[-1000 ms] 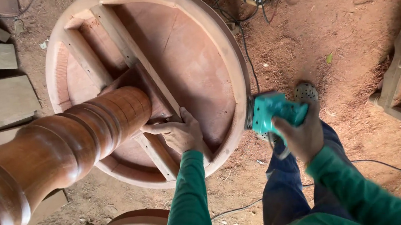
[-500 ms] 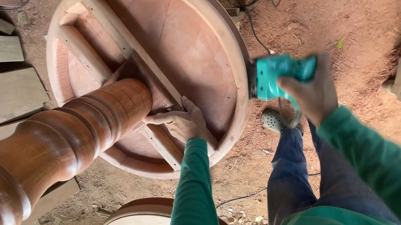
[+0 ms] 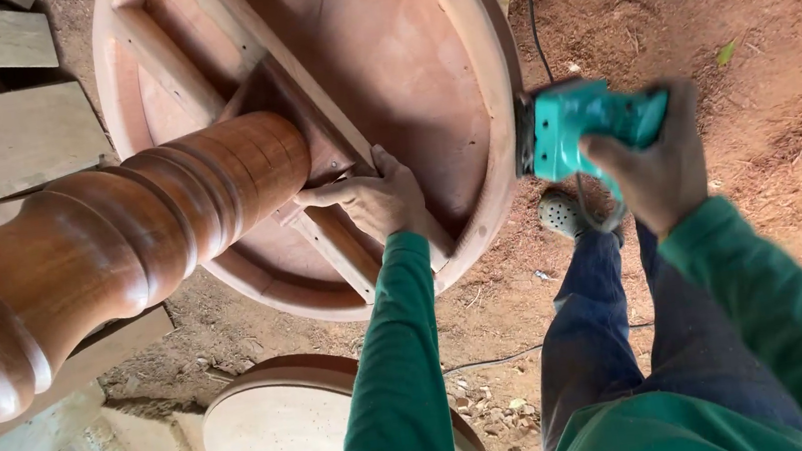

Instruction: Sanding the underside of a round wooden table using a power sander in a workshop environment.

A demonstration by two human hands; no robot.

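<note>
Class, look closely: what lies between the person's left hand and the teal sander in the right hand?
In the head view, the round tabletop's rim separates left hand from sander.

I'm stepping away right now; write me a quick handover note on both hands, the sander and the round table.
Left hand: pressed flat on the underside of the round tabletop, against a cross brace beside the turned pedestal. It grips nothing.
Right hand: holds the teal power sander, its pad at the tabletop's outer rim; contact cannot be confirmed.
Table lies on its side on the dirt floor; a second round top sits below.
Done: sander brought to the rim. How much is already sanded cannot be told.
Left: probably working along the rim, table kept braced.
</note>
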